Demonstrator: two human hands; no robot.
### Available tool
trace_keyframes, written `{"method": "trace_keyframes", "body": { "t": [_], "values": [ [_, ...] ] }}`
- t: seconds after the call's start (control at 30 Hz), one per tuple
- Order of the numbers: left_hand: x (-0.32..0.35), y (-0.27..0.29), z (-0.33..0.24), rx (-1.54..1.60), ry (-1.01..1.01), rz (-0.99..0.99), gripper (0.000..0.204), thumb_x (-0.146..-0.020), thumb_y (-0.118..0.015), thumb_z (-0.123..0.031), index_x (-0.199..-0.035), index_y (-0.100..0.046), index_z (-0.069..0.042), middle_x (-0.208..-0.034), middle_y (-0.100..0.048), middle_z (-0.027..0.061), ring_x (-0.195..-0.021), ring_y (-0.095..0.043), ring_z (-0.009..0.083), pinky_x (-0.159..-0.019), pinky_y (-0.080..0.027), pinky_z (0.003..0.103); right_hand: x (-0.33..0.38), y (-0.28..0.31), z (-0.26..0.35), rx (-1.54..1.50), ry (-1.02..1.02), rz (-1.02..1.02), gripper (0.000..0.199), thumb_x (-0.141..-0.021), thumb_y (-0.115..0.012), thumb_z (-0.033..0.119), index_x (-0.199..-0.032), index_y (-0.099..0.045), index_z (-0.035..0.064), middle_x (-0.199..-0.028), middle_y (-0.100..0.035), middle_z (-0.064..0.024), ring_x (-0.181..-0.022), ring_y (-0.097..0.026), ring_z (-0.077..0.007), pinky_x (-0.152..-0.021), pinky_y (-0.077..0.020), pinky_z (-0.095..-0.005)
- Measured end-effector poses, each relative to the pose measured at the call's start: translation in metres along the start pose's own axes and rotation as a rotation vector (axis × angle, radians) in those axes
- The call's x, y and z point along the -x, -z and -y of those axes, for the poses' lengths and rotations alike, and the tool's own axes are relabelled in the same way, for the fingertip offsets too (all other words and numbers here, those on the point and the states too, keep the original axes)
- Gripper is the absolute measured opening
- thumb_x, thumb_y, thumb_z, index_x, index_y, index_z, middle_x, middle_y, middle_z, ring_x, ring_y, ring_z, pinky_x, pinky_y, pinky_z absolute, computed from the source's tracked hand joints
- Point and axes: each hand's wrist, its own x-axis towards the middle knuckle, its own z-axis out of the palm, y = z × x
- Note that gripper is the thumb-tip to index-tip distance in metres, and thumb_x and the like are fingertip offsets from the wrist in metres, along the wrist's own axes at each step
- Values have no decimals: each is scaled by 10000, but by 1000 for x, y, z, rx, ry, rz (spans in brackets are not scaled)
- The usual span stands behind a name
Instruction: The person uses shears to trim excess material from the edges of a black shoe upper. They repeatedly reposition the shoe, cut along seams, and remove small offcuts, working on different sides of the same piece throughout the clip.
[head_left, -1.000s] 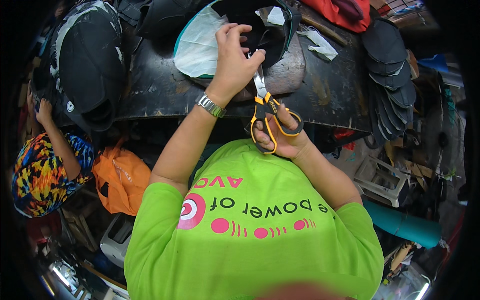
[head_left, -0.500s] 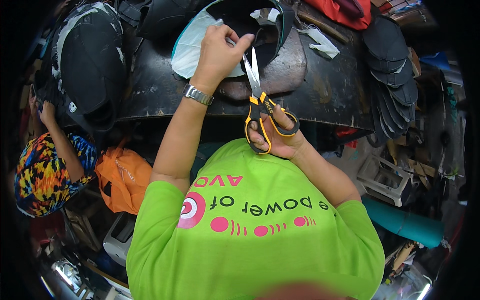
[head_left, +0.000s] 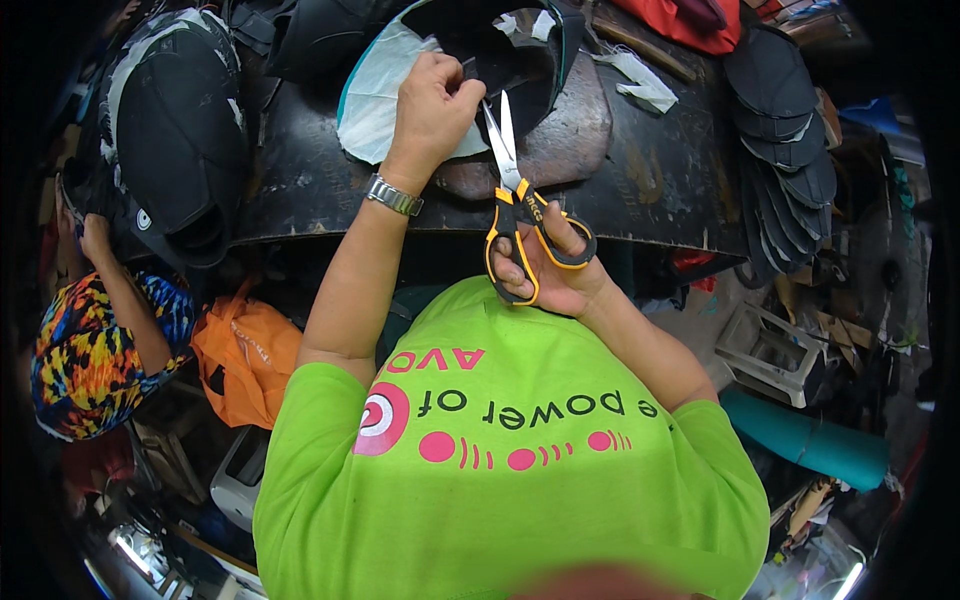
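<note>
My right hand (head_left: 550,265) holds a pair of scissors (head_left: 512,185) by its black and yellow loops, with the blades parted a little and pointing away from me. Just left of the blade tips is my left hand (head_left: 437,115), closed in a pinch; what is between its thumb and finger is too small to make out. Under and beyond it lies a curved black fabric piece (head_left: 500,55) with a white lining and teal edging. This piece rests partly on a worn brown slab (head_left: 560,150) on the dark table (head_left: 660,190).
Black sewn pieces are heaped (head_left: 180,130) at the left, and a stack of black pieces (head_left: 785,140) overhangs the right edge. A white scrap (head_left: 640,82) lies near a red cloth (head_left: 690,25). Another person's arm (head_left: 130,300) and an orange bag (head_left: 245,360) are at left.
My left thumb has closed in against the fingers, and the hand has shifted slightly. The fabric piece has moved a little left; the scissors stay almost in place, blades still parted.
</note>
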Motion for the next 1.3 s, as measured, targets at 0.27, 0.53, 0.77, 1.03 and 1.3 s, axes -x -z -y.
{"method": "trace_keyframes", "body": {
  "t": [0.27,0.53,0.77,1.03,1.3],
  "values": [
    [3,0,1,123,-20,-5,212,-818,-635,-134,-814,-641,78,-915,-615,140,-749,-600,261,-670,-476,348,-7,-1,-2,-56,48,-46,671,-886,-558,689,-966,-618,25,-742,-585,-103,-588,-536,-153,-596,-437,-234],
    [8,4,-2,183,-48,19,179,-822,-613,-91,-828,-642,85,-891,-623,143,-751,-610,256,-667,-473,330,-5,-14,-17,-186,81,-46,675,-855,-534,724,-941,-590,58,-670,-520,-16,-510,-467,-86,-557,-381,-246],
    [11,3,-1,299,-47,20,123,-835,-601,-58,-771,-608,47,-888,-590,83,-760,-561,159,-651,-429,277,-3,-14,-17,-51,125,-119,540,-883,-604,621,-887,-587,81,-628,-505,1,-481,-443,-74,-529,-371,-235],
    [40,46,-50,182,-429,654,210,-766,-758,-77,-705,-570,-5,-852,-594,52,-691,-582,146,-598,-447,289,19,-18,6,244,484,-223,428,-916,-660,519,-930,-606,94,-693,-578,-53,-534,-510,-113,-544,-432,-262],
    [46,48,-63,-297,-362,214,442,-702,-846,-153,-1099,-666,-80,-1077,-653,92,-941,-649,277,-815,-525,340,15,-20,7,348,620,-231,386,-909,-715,404,-1046,-597,63,-813,-615,-59,-705,-587,-145,-666,-489,-272]
  ]
}}
